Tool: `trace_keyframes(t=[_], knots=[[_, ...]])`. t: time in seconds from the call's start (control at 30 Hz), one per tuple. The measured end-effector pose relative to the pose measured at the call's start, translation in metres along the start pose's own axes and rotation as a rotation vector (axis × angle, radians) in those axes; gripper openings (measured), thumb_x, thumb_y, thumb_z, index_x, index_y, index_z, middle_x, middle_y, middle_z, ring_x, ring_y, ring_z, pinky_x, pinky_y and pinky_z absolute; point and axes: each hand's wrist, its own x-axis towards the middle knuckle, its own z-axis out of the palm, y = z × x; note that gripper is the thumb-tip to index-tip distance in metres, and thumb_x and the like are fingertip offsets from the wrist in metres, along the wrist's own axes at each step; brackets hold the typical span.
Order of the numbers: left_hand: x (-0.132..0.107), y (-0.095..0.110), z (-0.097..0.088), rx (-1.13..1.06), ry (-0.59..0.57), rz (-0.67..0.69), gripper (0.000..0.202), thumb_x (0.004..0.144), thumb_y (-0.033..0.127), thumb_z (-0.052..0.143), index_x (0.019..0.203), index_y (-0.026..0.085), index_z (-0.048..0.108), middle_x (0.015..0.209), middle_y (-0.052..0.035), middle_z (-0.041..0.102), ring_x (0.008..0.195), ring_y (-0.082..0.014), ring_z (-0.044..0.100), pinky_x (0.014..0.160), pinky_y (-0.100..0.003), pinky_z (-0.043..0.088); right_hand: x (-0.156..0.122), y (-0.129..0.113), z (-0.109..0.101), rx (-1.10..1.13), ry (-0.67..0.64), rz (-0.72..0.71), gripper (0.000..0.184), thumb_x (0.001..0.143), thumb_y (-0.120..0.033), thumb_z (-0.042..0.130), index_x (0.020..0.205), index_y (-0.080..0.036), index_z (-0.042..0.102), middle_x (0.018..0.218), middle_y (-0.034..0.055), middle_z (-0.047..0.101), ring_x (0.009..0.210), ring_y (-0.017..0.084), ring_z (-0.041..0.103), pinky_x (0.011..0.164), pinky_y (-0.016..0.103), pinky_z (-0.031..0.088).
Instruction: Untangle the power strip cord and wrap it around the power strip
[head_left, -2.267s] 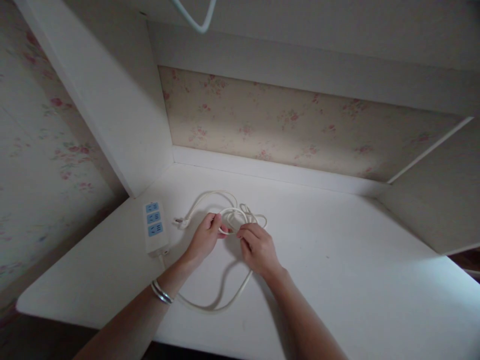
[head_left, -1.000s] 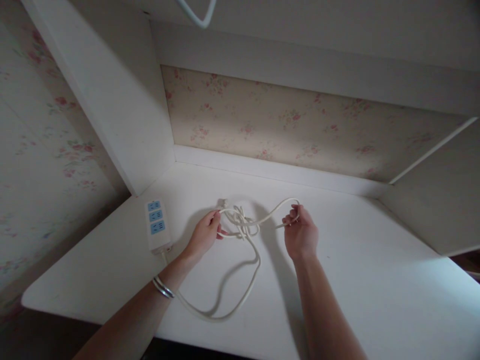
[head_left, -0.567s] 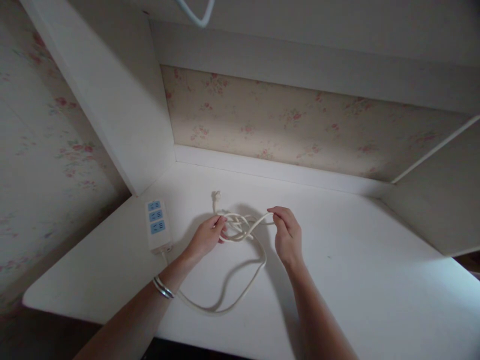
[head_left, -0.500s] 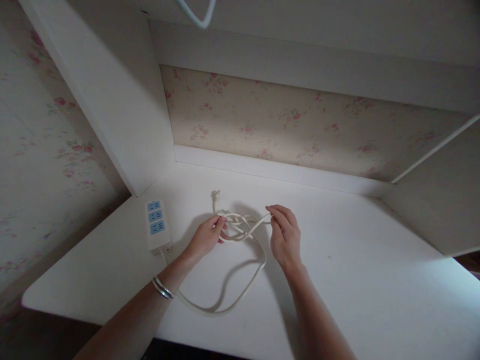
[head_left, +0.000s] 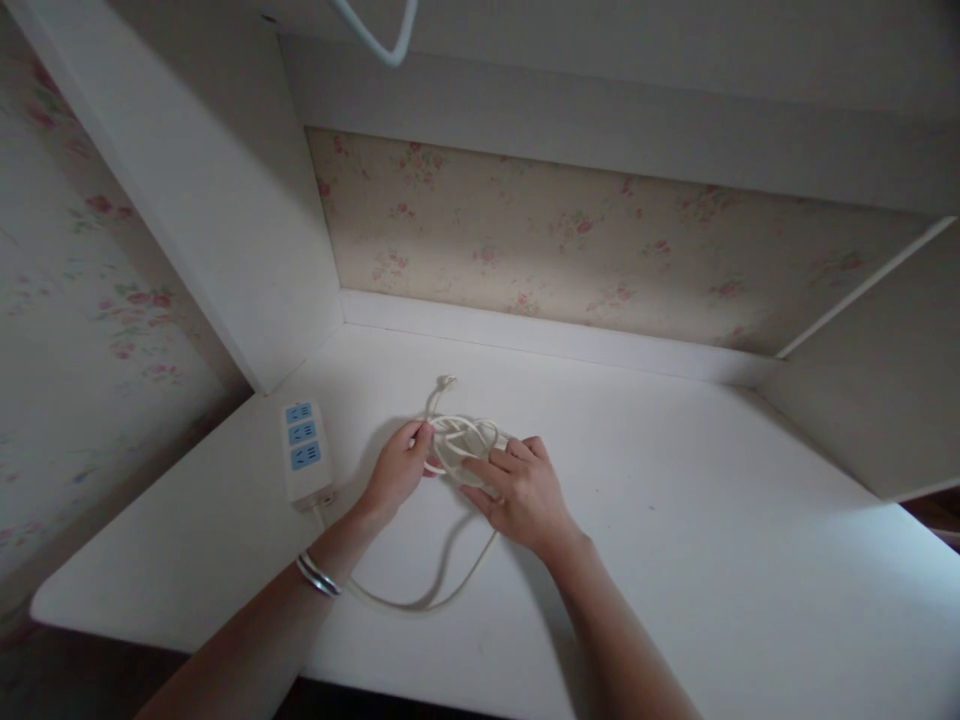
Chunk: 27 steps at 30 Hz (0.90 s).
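Note:
A white power strip (head_left: 302, 452) with blue sockets lies on the white desk (head_left: 675, 520) at the left. Its cream cable (head_left: 465, 437) is gathered into a small coil at the desk's middle, with a slack loop trailing toward the front edge. The plug end (head_left: 445, 381) sticks out behind the coil. My left hand (head_left: 397, 472) pinches the coil's left side. My right hand (head_left: 521, 494) rests over the coil's right side, fingers curled on the cable. A silver bangle circles my left wrist.
The desk sits in an alcove: a white side panel (head_left: 225, 220) at the left, flowered wallpaper (head_left: 570, 240) behind, a slanted white panel (head_left: 862, 380) at the right. A pale hanger hook (head_left: 375, 35) hangs at the top.
My right hand drew a length of cable out to the right, then brought it back onto the coil. The plug end swung from left of the coil to behind it. The slack loop shrank.

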Motion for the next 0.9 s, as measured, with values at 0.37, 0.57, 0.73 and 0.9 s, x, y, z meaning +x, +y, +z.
trace_keyframes(t=[0.37,0.57,0.73,0.9], knots=[[0.009,-0.003,-0.009,0.008,0.223,0.053,0.032,0.089,0.04,0.046,0.11,0.018,0.055,0.082,-0.0003,0.055,0.051,-0.0074,0.055,0.039,-0.02,0.051,-0.003,0.025,-0.001,0.765,0.414,0.447,0.025,0.076,-0.037,0.072,0.06,-0.019,0.063,0.057,-0.0028,0.05,0.058,0.011,0.043,0.056,0.026,0.03],[0.008,-0.001,-0.009,0.018,0.208,0.047,0.03,0.088,0.039,0.046,0.106,0.018,0.057,0.089,-0.0027,0.057,0.05,-0.006,0.053,0.037,-0.019,0.05,-0.006,0.039,0.003,1.215,0.533,0.511,0.022,0.077,-0.036,0.069,0.062,-0.021,0.064,0.06,-0.0029,0.049,0.061,0.011,0.041,0.06,0.027,0.031],[0.009,-0.004,-0.01,0.027,0.148,0.013,0.032,0.088,0.042,0.046,0.106,0.019,0.058,0.092,-0.0036,0.062,0.05,-0.0076,0.056,0.036,-0.02,0.05,-0.004,0.041,0.0,1.446,0.581,0.46,0.028,0.074,-0.041,0.071,0.058,-0.02,0.059,0.059,-0.0024,0.046,0.063,0.013,0.042,0.063,0.028,0.035],[0.009,-0.007,-0.009,0.05,0.13,0.018,0.032,0.088,0.044,0.047,0.1,0.017,0.059,0.087,-0.0037,0.063,0.046,-0.008,0.056,0.034,-0.019,0.047,-0.002,0.042,-0.005,1.517,0.619,0.434,0.04,0.079,-0.047,0.065,0.054,-0.02,0.048,0.056,-0.0047,0.033,0.06,0.012,0.039,0.069,0.031,0.04]])
